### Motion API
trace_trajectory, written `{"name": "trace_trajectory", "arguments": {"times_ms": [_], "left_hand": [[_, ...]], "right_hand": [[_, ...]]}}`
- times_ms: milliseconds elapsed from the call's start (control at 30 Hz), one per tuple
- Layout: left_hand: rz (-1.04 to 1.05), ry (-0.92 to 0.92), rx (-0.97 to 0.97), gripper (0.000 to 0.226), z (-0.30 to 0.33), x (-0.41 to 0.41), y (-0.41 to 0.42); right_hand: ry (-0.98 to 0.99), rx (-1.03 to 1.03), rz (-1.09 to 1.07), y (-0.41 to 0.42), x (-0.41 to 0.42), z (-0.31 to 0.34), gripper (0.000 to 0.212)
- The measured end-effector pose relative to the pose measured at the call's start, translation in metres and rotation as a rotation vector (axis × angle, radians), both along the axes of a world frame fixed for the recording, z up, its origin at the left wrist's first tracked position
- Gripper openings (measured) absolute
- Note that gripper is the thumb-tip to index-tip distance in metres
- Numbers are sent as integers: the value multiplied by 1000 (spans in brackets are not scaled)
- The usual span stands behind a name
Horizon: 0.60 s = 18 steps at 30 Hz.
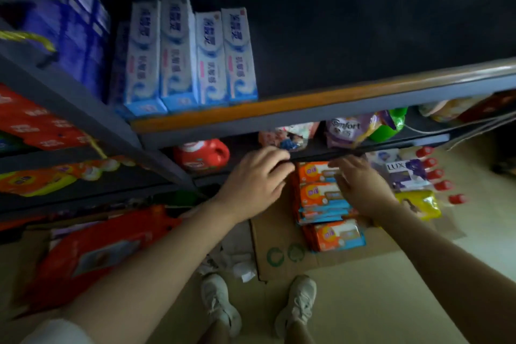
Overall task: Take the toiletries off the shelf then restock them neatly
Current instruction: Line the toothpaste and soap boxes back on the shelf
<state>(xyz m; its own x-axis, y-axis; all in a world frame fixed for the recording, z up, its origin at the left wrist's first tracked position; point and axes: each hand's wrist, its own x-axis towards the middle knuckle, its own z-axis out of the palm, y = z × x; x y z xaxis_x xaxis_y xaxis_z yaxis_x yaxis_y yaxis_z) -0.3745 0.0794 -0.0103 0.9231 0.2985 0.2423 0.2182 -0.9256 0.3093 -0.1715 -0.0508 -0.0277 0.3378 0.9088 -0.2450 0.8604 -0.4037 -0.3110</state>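
At frame centre, the soap packs (321, 193) are flanked by both loosely spread hands (255, 181) (363, 186), nothing gripped; they should be squared before lifting.

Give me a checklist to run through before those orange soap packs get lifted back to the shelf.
1. Both hands at the orange soap packs: ok, left hand and right hand flank the stack.
2. Firm grip on the stack: cannot tell, blurred.
3. Free space on the toothpaste shelf: ok, bare right of the toothpaste boxes.
4. Packs stacked evenly: not ok, some are offset on the cardboard.
5. Feet clear: ok.
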Motion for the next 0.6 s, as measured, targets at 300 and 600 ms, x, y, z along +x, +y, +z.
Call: {"name": "trace_trajectory", "arguments": {"times_ms": [300, 600], "left_hand": [[333, 546, -632, 66, -118, 27, -63], [724, 408, -1147, 72, -167, 62, -91]], "right_hand": [[-37, -342, 177, -31, 11, -90, 80], [-20, -192, 151, -29, 35, -103, 83]]}}
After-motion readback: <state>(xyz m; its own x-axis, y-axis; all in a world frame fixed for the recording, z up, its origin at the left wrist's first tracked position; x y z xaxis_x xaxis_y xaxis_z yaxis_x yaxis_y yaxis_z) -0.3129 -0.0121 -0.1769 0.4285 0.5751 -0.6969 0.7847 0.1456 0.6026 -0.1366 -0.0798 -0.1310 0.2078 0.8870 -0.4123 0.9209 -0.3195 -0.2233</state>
